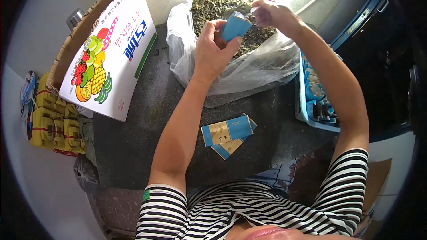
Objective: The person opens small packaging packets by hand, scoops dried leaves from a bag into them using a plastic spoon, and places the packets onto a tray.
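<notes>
My left hand (215, 49) is wrapped round a blue packet (235, 27), holding it upright with its top open and a pale lining showing. Just right of that mouth, my right hand (276, 15) has its fingers pinched together; a small greyish, shiny thing is by the fingertips, too unclear to name. Both hands are over a large clear plastic bag (249, 84) filled with dried, dark green-brown leaves (218, 6). Two flat blue-and-gold packets (227, 131) overlap on the dark table (151, 151), nearer to me.
A white carton with fruit pictures (115, 53) stands tilted on the left. Right of the bag, a light blue basket (302, 111) holds several blue packets. Yellow bundles (58, 120) are stacked beyond the table's left edge. A dark, blue-edged case or cabinet (373, 62) stands at far right.
</notes>
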{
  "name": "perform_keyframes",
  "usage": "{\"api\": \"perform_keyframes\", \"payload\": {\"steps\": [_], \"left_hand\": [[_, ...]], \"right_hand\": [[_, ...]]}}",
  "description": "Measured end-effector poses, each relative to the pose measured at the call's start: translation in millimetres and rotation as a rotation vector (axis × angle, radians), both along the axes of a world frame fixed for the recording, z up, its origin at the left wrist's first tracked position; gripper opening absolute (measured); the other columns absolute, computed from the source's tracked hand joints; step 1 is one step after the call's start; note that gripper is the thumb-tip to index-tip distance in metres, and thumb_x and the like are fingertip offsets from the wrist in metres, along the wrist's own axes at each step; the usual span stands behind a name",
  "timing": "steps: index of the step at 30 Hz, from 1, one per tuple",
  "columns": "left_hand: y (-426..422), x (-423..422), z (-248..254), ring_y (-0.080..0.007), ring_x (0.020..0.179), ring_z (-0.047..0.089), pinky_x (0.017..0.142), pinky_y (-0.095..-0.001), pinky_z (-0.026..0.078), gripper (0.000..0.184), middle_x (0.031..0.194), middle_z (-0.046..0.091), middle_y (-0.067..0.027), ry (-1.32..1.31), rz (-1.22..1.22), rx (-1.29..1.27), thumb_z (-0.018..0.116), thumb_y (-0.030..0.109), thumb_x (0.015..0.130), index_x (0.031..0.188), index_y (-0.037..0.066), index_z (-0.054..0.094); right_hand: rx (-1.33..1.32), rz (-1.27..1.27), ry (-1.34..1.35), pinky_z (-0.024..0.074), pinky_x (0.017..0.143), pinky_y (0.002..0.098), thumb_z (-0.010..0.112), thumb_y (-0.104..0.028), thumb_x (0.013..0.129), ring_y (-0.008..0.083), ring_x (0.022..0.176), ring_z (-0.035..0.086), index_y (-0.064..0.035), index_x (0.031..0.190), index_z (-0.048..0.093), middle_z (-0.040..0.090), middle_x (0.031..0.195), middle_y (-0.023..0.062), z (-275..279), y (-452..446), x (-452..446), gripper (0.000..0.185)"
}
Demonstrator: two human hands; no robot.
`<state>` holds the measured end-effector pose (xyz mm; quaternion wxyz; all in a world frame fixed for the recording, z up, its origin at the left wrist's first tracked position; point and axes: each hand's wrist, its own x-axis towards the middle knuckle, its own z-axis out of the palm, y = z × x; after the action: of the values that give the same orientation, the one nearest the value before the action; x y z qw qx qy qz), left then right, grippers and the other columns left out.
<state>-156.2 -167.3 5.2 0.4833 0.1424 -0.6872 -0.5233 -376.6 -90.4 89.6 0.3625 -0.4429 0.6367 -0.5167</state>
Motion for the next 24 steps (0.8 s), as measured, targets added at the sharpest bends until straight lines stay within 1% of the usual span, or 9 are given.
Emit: {"api": "perform_keyframes", "payload": {"steps": [6, 8, 11, 13, 16, 17, 18, 20, 24], "left_hand": [[2, 1, 3, -0.0113, 0.070, 0.059, 0.066, -0.0279, 0.051, 0.043, 0.091, 0.062, -0.0066, -0.021, -0.007, 0.043, 0.078, 0.020, 0.076, 0.111, 0.002, 0.059], [3, 2, 6, -0.0121, 0.071, 0.060, 0.067, -0.0287, 0.052, 0.044, 0.094, 0.062, -0.0080, -0.080, 0.020, 0.013, 0.078, 0.020, 0.077, 0.111, 0.001, 0.059], [0, -2, 4, -0.0129, 0.071, 0.061, 0.068, -0.0294, 0.053, 0.045, 0.096, 0.062, -0.0088, -0.089, 0.005, -0.004, 0.077, 0.021, 0.077, 0.112, 0.000, 0.059], [-1, -1, 5, -0.0129, 0.071, 0.061, 0.068, -0.0294, 0.053, 0.045, 0.096, 0.062, -0.0088, -0.136, 0.037, -0.055, 0.077, 0.021, 0.077, 0.112, 0.000, 0.059], [-3, -1, 7, -0.0128, 0.073, 0.061, 0.069, -0.0294, 0.052, 0.047, 0.094, 0.062, -0.0088, -0.167, 0.028, -0.073, 0.078, 0.022, 0.077, 0.113, 0.000, 0.058], [-2, -1, 8, -0.0126, 0.075, 0.061, 0.070, -0.0294, 0.052, 0.048, 0.093, 0.063, -0.0089, -0.154, -0.017, -0.033, 0.078, 0.023, 0.077, 0.113, -0.001, 0.058], [-1, -1, 10, -0.0126, 0.075, 0.061, 0.070, -0.0294, 0.052, 0.048, 0.093, 0.063, -0.0089, -0.152, -0.017, -0.040, 0.078, 0.023, 0.077, 0.113, -0.001, 0.058], [-2, 1, 13, -0.0067, 0.077, 0.058, 0.072, -0.0231, 0.050, 0.047, 0.094, 0.064, -0.0034, -0.175, -0.062, -0.010, 0.076, 0.020, 0.082, 0.119, -0.001, 0.055], [-6, 0, 23, -0.0069, 0.077, 0.058, 0.070, -0.0225, 0.049, 0.049, 0.094, 0.064, -0.0044, -0.149, -0.076, -0.019, 0.075, 0.023, 0.083, 0.120, -0.001, 0.055]], "right_hand": [[-0.004, -0.228, 0.139, 0.0481, 0.064, 0.0283, 0.051, -0.024, 0.101, 0.0115, 0.070, 0.056, -0.0071, 0.107, 0.061, 0.058, 0.077, 0.0007, 44, 32, 15, 0.021], [-0.007, -0.236, 0.147, 0.0462, 0.062, 0.0268, 0.050, -0.024, 0.102, 0.0105, 0.066, 0.053, -0.0069, 0.105, 0.061, 0.056, 0.074, -0.0006, 46, 34, 21, 0.021], [-0.008, -0.153, 0.224, 0.0455, 0.061, 0.0267, 0.051, -0.024, 0.101, 0.0093, 0.064, 0.053, -0.0078, 0.102, 0.062, 0.056, 0.073, -0.0006, 41, 34, 32, 0.020], [-0.057, 0.025, 0.637, 0.0442, 0.059, 0.0264, 0.052, -0.023, 0.100, 0.0085, 0.062, 0.052, -0.0069, 0.101, 0.064, 0.056, 0.071, 0.0001, 38, 29, 48, 0.021], [-0.018, 0.099, 0.681, 0.0430, 0.058, 0.0261, 0.051, -0.022, 0.099, 0.0088, 0.062, 0.052, -0.0059, 0.102, 0.066, 0.057, 0.071, 0.0008, 42, 24, 70, 0.022], [-0.033, 0.180, 0.796, 0.0452, 0.062, 0.0274, 0.051, -0.022, 0.099, 0.0114, 0.066, 0.055, -0.0038, 0.105, 0.067, 0.059, 0.075, 0.0031, 46, 24, 70, 0.025], [-0.039, 0.177, 0.799, 0.0452, 0.062, 0.0274, 0.051, -0.022, 0.099, 0.0114, 0.066, 0.055, -0.0038, 0.105, 0.067, 0.059, 0.075, 0.0031, 49, 27, 70, 0.025], [-0.276, 0.139, 1.003, 0.0506, 0.065, 0.0307, 0.052, -0.020, 0.095, 0.0165, 0.069, 0.061, -0.0055, 0.102, 0.068, 0.066, 0.080, 0.0071, 56, 32, 72, 0.023], [-0.461, 0.028, 1.137, 0.0511, 0.072, 0.0328, 0.052, -0.020, 0.096, 0.0197, 0.073, 0.064, -0.0041, 0.103, 0.068, 0.068, 0.085, 0.0090, 66, 51, 55, 0.024]]}}
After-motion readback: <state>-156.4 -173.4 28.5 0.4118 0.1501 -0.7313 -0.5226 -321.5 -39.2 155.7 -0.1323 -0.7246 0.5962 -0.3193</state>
